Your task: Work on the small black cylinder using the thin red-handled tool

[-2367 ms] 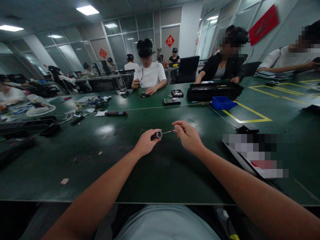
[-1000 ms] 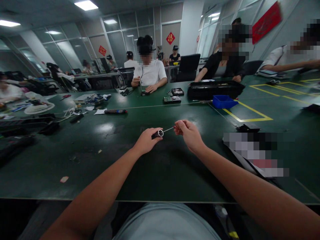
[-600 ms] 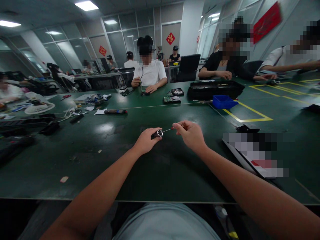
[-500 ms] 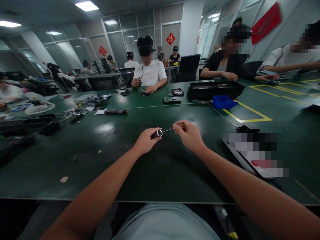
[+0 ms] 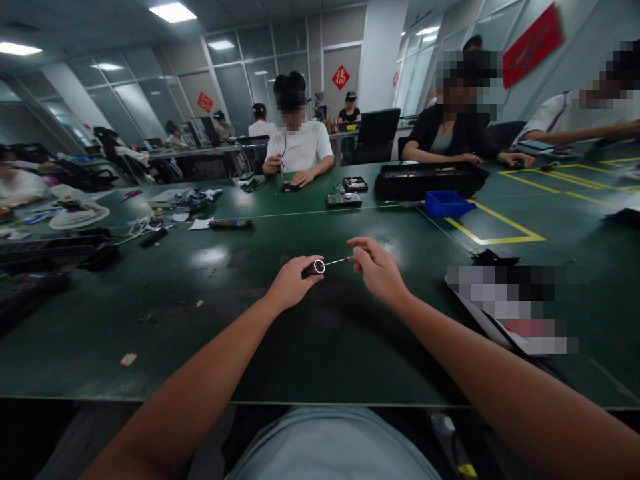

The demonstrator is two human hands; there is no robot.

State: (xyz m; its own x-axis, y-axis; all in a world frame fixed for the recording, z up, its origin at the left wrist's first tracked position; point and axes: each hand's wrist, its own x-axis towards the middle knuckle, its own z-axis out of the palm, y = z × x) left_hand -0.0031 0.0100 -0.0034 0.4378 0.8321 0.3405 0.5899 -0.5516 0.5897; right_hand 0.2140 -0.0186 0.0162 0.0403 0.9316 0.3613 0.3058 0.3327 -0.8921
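Note:
Over the middle of the green table, my left hand (image 5: 290, 283) is closed around a small dark cylinder (image 5: 311, 269) with a bright ring at its end facing right. A thin screwdriver (image 5: 336, 261) with a red part near its handle runs from that ringed end toward my right hand (image 5: 379, 272). The shaft's tip meets the cylinder's end; whether it reaches inside is too small to tell. My right thumb and bent fingers grip the handle, most of which they hide, while the index finger is raised and stretched to the left.
Across the green table (image 5: 175, 347) a person in a white shirt handles a small black device (image 5: 290, 188). Circuit-board parts (image 5: 344, 200), a long black housing (image 5: 430, 180) and a blue bin (image 5: 449, 204) stand beyond my hands. A dark marker-like tool (image 5: 231, 224) lies left; a white pouch (image 5: 483, 313) lies right.
My right hand's fingers have shifted on the screwdriver, with the index finger now lifted and straighter. The left hand and the cylinder have stayed in place.

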